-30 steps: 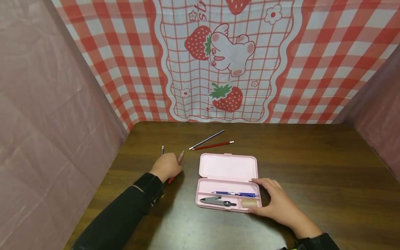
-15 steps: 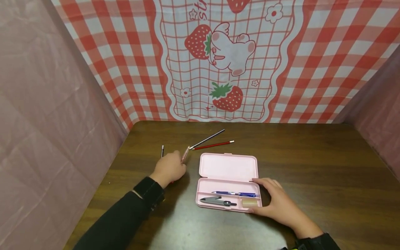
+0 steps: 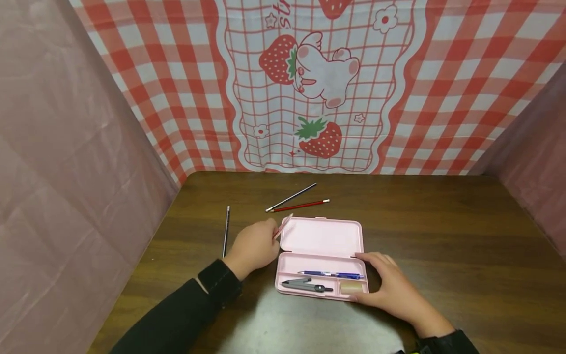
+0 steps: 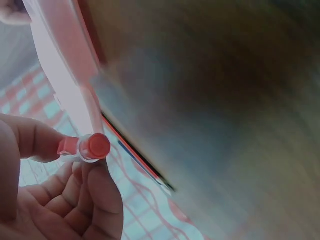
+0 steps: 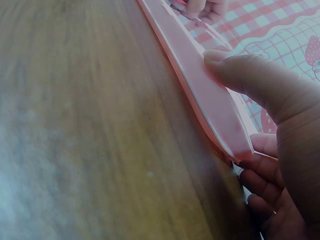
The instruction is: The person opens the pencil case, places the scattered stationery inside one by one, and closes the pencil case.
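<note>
- On the checked cloth (image 3: 309,105) behind the bench (image 3: 424,221): the red letters "str" (image 3: 284,14), turned on their side and running upward, beside a small star outline (image 3: 271,20); the top edge of the head view cuts the lettering off at the "r".
- On the blue pen (image 3: 330,275) in the pink case (image 3: 322,236): a pale marking, too small to read.

1. Head camera, widest of the three before me, looks forward and down over the table (image 3: 442,236) to the checked cloth (image 3: 177,83).
2. Left wrist camera, tilted and close in, looks past the left hand (image 4: 60,200) to the pink case (image 4: 65,45) and cloth.
3. Right wrist camera, also tilted and close, looks past the right hand (image 5: 297,145) along the case toward the left hand.
4. All three views share the case and cloth.
</note>
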Motion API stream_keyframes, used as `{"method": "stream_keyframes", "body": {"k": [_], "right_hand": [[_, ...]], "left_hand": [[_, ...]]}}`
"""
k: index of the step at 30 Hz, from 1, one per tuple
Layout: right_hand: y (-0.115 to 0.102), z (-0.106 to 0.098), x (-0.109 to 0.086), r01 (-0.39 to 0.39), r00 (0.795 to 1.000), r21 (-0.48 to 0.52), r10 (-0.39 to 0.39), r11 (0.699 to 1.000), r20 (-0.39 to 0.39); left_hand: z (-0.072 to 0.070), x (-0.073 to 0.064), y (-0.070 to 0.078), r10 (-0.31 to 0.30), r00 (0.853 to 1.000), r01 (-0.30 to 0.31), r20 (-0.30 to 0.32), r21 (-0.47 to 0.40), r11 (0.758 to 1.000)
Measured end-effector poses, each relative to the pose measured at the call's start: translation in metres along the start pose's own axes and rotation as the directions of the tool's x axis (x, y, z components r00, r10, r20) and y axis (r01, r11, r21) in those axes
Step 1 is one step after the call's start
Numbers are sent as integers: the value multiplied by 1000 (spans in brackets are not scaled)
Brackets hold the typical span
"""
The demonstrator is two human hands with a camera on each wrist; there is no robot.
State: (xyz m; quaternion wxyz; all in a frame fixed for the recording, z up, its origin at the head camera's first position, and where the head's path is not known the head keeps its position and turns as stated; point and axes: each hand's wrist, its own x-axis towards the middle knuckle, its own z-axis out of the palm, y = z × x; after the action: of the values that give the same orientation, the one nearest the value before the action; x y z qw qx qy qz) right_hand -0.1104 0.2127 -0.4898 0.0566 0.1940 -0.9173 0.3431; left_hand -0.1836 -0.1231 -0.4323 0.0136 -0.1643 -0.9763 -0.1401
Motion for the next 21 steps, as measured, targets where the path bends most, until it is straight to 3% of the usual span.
{"method": "stream_keyframes", "body": {"k": [12,21], "right_hand": [[-1,0,1,1,1000,9,-1,1000,4],[0,0,0,2,1000,3,-2,1000,-3]], "left_hand": [[5,-7,38,138,990,-138,16,-16,990],[8,-7,58,222,972,-226,72,56,973]]}}
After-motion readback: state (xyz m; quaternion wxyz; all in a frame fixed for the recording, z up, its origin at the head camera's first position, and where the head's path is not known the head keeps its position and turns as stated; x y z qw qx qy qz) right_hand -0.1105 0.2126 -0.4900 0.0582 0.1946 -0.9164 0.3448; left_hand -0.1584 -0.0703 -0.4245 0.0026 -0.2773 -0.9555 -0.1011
